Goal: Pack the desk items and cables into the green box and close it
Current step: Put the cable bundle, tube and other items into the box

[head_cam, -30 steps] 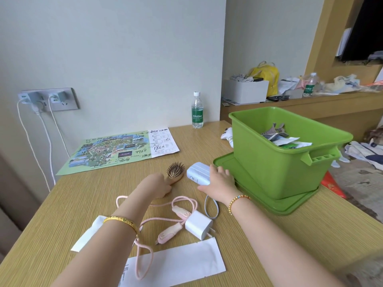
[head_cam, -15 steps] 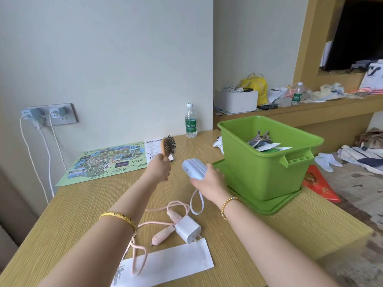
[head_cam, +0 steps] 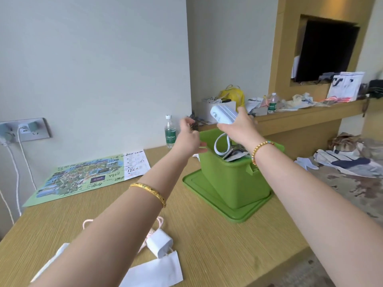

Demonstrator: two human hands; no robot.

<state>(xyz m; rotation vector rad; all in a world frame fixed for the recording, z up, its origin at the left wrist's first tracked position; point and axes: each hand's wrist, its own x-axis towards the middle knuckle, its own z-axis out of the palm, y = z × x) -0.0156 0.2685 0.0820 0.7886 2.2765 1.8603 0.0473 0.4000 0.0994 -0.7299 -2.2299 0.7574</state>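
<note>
The green box [head_cam: 234, 183] stands on its green lid [head_cam: 199, 189] at the right of the wooden desk [head_cam: 217, 245], with papers inside. My right hand [head_cam: 238, 129] is above the box, gripping a pale blue device [head_cam: 222, 113] whose white cord loop [head_cam: 220, 146] hangs into the box. My left hand [head_cam: 189, 139] is at the box's left rim, holding a hairbrush [head_cam: 193, 126]; only its dark bristles show. A white charger plug [head_cam: 159, 243] with a pink cable [head_cam: 88, 222] lies near the front, partly hidden by my left arm.
White paper slips [head_cam: 155, 272] lie at the desk's front edge. A green map sheet [head_cam: 87, 177] lies at the back left and a water bottle [head_cam: 170, 133] stands by the wall. A wall socket [head_cam: 24, 129] holds plugged white cables. A cluttered shelf [head_cam: 300, 112] runs behind.
Both hands lifted off the desk and moved right and up to the box: the left with the hairbrush, the right with the blue device, whose cord now hangs into the box.
</note>
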